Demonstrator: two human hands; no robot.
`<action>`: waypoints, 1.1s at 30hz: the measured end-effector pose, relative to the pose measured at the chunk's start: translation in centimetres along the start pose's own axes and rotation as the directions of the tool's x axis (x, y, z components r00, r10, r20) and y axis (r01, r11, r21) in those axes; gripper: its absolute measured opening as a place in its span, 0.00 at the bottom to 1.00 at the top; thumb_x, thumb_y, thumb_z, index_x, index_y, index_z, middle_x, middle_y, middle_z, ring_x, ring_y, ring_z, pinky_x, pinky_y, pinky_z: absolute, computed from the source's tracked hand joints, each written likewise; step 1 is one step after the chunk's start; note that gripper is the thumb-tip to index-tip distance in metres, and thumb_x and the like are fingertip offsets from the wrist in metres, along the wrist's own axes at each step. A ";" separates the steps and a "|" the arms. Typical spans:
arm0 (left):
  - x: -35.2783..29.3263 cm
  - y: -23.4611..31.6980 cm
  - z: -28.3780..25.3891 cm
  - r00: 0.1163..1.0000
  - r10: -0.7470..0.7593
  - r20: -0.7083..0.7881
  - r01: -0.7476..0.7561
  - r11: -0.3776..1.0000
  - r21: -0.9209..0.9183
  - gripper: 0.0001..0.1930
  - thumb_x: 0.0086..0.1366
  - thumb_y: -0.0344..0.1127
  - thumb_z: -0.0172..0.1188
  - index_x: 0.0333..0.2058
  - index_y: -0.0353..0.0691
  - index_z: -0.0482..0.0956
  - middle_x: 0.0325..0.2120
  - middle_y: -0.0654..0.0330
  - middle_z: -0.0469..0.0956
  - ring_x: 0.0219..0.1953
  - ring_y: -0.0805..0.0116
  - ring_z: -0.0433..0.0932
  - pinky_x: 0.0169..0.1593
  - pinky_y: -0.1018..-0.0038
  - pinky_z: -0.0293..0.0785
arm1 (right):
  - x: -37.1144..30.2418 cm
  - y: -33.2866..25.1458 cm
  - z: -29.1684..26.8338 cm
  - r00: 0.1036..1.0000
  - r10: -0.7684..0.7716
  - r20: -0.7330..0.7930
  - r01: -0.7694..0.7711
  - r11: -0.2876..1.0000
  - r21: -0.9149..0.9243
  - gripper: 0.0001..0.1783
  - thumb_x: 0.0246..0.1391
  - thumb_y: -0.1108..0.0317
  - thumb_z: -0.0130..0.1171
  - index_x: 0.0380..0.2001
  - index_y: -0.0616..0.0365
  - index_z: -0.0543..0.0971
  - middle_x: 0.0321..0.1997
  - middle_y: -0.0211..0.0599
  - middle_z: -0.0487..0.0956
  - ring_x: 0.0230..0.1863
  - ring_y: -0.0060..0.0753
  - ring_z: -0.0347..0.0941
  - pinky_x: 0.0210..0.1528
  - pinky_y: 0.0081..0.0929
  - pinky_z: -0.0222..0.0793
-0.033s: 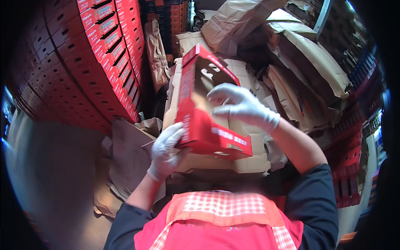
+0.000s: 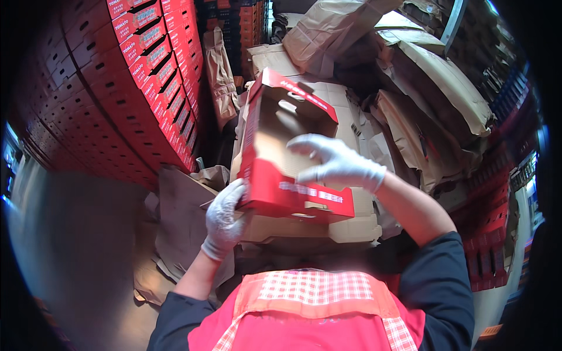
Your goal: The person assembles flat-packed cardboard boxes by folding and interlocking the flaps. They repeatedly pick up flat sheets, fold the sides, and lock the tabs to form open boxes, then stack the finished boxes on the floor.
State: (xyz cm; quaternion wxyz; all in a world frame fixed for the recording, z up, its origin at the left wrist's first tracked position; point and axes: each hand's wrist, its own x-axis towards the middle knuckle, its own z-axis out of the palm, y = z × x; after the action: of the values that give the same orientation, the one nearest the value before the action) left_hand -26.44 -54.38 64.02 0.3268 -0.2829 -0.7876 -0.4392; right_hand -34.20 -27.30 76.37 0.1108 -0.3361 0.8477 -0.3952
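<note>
Red box (image 2: 270,186) tipped further open to view.
It has shifted slightly left and turned, so more of its plain brown inside now shows, above flat tan cardboard (image 2: 356,229). The left hand (image 2: 224,217) curls around its near left corner; the right hand (image 2: 341,161), thumb and fingers well parted, hangs over the opening and grips nothing, though light contact I cannot tell. Both wear whitish, textured gloves; the box looks stiff, thin-walled, slotted and squarely folded.
</note>
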 end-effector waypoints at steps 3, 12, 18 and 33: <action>-5.9 -1.4 0.2 0.982 -0.189 0.014 0.175 0.931 0.321 0.41 0.56 0.36 0.68 0.66 0.34 0.59 0.65 0.39 0.61 0.66 0.44 0.64 0.67 0.56 0.60 | -0.9 4.0 7.1 0.888 0.274 0.369 -0.110 0.906 -0.408 0.56 0.38 0.45 0.74 0.67 0.60 0.62 0.66 0.53 0.67 0.65 0.51 0.65 0.67 0.42 0.59; -7.9 2.1 11.2 0.911 0.191 0.365 -0.171 0.982 -0.087 0.38 0.56 0.41 0.66 0.64 0.37 0.64 0.65 0.44 0.62 0.67 0.41 0.59 0.69 0.47 0.50 | -9.7 6.9 12.0 0.958 0.093 -0.272 -0.243 0.768 -0.593 0.37 0.36 0.57 0.71 0.53 0.50 0.73 0.40 0.38 0.79 0.43 0.44 0.77 0.45 0.40 0.67; -7.7 9.4 17.4 0.645 0.736 0.207 -0.435 0.576 -0.692 0.26 0.56 0.35 0.65 0.52 0.34 0.68 0.56 0.37 0.69 0.57 0.35 0.71 0.59 0.38 0.65 | -28.2 -0.8 8.9 0.726 0.320 -0.609 -0.658 0.580 -0.479 0.46 0.34 0.51 0.75 0.57 0.58 0.71 0.42 0.39 0.78 0.44 0.43 0.76 0.46 0.40 0.67; -20.0 33.4 45.1 -0.054 0.942 0.331 -0.269 0.305 -0.913 0.25 0.58 0.36 0.58 0.53 0.32 0.72 0.51 0.45 0.75 0.53 0.48 0.74 0.57 0.59 0.71 | -59.2 -2.0 15.3 -0.194 0.591 -0.783 -0.969 0.010 0.248 0.54 0.35 0.45 0.76 0.63 0.59 0.65 0.50 0.49 0.76 0.51 0.51 0.74 0.55 0.44 0.68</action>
State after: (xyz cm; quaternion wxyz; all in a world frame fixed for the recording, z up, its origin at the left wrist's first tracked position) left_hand -1.42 -2.87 47.62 -0.0895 -0.8999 -0.3736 -0.2061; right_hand 18.10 1.64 63.14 -0.0900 0.4945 0.8596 -0.0920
